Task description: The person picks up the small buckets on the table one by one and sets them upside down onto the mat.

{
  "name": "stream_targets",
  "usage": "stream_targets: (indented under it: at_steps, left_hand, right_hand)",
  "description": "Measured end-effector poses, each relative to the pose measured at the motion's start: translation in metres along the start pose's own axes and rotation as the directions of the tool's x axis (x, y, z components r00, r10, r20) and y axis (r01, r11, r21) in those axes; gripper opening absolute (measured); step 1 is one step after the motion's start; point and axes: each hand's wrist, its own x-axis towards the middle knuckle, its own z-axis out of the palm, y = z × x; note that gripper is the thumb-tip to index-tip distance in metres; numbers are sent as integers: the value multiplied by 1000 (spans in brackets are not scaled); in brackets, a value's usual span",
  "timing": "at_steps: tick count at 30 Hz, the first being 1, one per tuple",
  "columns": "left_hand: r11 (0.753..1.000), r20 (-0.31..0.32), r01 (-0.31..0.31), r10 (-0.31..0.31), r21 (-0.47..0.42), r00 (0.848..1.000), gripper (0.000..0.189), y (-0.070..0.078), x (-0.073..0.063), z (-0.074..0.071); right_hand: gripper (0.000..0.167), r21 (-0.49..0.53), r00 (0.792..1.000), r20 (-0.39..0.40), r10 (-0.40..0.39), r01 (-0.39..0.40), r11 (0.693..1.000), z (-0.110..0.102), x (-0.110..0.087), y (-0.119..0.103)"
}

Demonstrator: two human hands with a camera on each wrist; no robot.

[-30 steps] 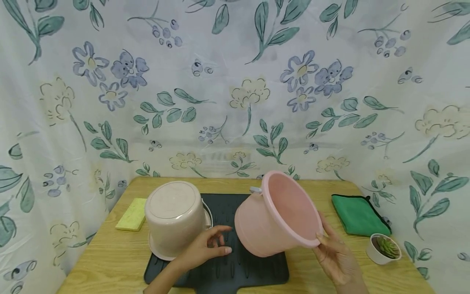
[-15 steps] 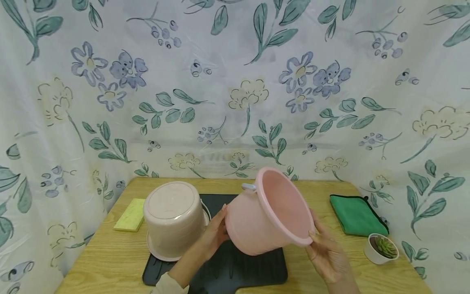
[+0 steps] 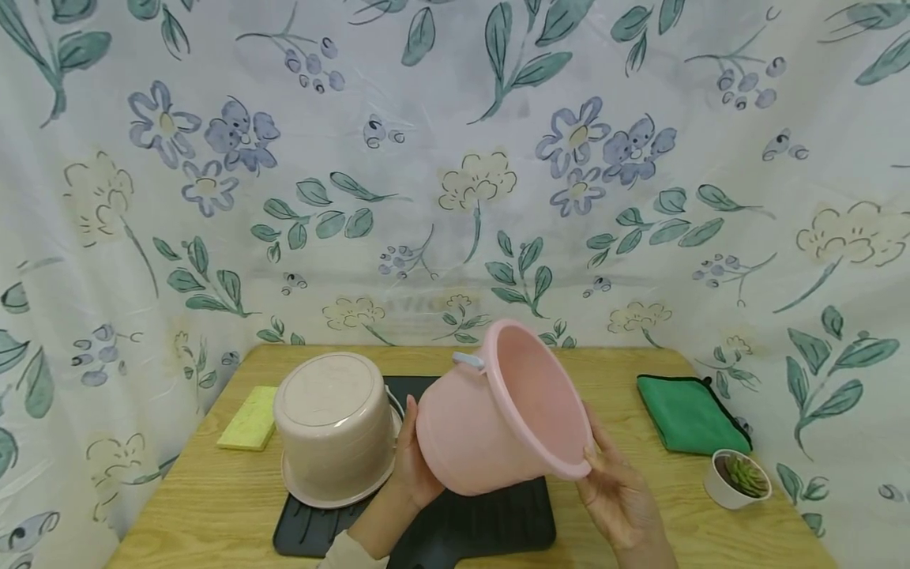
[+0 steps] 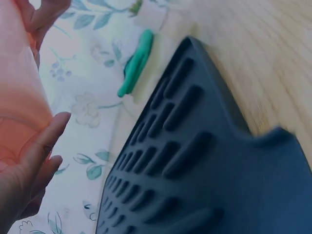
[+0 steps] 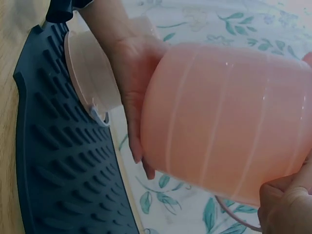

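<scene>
A pink bucket [image 3: 462, 438] is held tilted above a dark draining mat [image 3: 505, 514], its mouth facing right and upward. My left hand [image 3: 415, 474] supports the closed end; in the right wrist view the fingers of that left hand [image 5: 134, 92] lie nearly straight across the base. With thumb and fingers my right hand [image 3: 618, 490] grips the bucket's rim at the lower right. A pale handle grip [image 3: 469, 360] shows by the rim. Left of my left hand, a beige bucket [image 3: 330, 435] stands upside down on the mat, its wire handle against the side.
On the wooden table [image 3: 178, 506], a yellow sponge cloth [image 3: 249, 419] lies at the left. A folded green cloth [image 3: 690, 415] and a small potted succulent [image 3: 739, 478] are at the right. A floral curtain [image 3: 426, 237] hangs behind the table.
My left hand has moved from an open gap beside the pink bucket onto its base. The pink bucket and my right hand have shifted left, closer to the beige bucket.
</scene>
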Motion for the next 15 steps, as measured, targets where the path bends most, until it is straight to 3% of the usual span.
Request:
stream_targets:
  at_steps: [3,10,15]
  left_hand:
    - [1000,2,-8,8,1,1000,66,-2,-2,1]
    - [999,-70,7,-10,-53,997,66,-7,-4,-2]
    - [1000,-50,2,-4,-29,999,64,-9,-5,-4]
  right_hand:
    - [63,-12,1000,5,7,-7,1000,-1,1,0]
    - [66,-56,997,64,36,-33,998,-13,3,1]
    - [64,-33,997,61,39,-37,999,-19,1,3]
